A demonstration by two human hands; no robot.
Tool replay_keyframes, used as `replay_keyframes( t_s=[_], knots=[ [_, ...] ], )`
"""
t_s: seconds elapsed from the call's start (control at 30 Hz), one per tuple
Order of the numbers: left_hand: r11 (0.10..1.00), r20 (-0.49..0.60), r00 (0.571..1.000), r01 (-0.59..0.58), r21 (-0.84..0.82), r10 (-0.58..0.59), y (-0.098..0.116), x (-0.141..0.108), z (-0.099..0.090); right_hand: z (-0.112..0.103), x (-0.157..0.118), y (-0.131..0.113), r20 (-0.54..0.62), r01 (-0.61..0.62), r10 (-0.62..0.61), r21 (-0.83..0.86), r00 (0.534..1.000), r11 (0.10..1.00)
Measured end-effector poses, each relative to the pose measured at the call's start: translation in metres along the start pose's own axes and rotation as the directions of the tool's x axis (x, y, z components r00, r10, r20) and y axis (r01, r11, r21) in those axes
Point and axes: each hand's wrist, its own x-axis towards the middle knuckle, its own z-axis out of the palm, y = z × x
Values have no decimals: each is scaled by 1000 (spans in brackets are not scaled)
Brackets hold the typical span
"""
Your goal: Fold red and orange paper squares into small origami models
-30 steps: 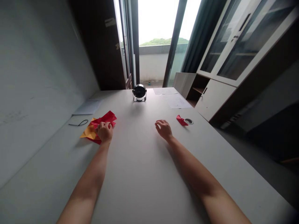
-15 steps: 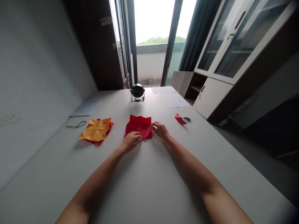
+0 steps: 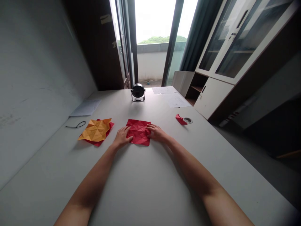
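A creased sheet of red origami paper lies almost flat on the white table, fold lines crossing its surface. At its left edge is my left hand, fingers spread, thumb and fingertips touching the paper. My right hand rests on the right edge with its fingers stretched over the sheet. Off to the left sits a creased orange-yellow sheet on top of a red one. A small folded red paper piece stands to the right, beside a roll of tape.
At the far end stands a round black device on a metal bracket. White papers lie at the back right, more papers by the left wall. A black cable tie is near the orange sheet. A cabinet borders the right.
The red paper now lies flatter with its creases showing and sits slightly nearer. My left hand has moved left to its side edge; my right hand has shifted slightly left onto it.
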Motion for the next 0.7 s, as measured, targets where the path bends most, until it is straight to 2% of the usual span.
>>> replay_keyframes(
  t_s=[0.1,0.27,0.37,0.5,0.7],
  knots=[
    [999,-23,999,36,20,-36,-5,1,0,2,1,-4,31,-56,56,-23,998,998],
    [996,-43,997,71,59,-69,0,2,-3,6,4,-14,17,-132,133,-72,991,989],
    [995,-56,996,79,60,-76,-1,3,-4,7,5,-17,-2,-125,126,-86,992,988],
    [991,-73,990,124,54,-120,-4,3,-3,7,5,-15,-82,-96,89,-91,993,991],
    [982,-156,969,187,-29,-189,-2,2,-3,7,5,-9,-135,-45,39,-44,990,998]
  ],
)
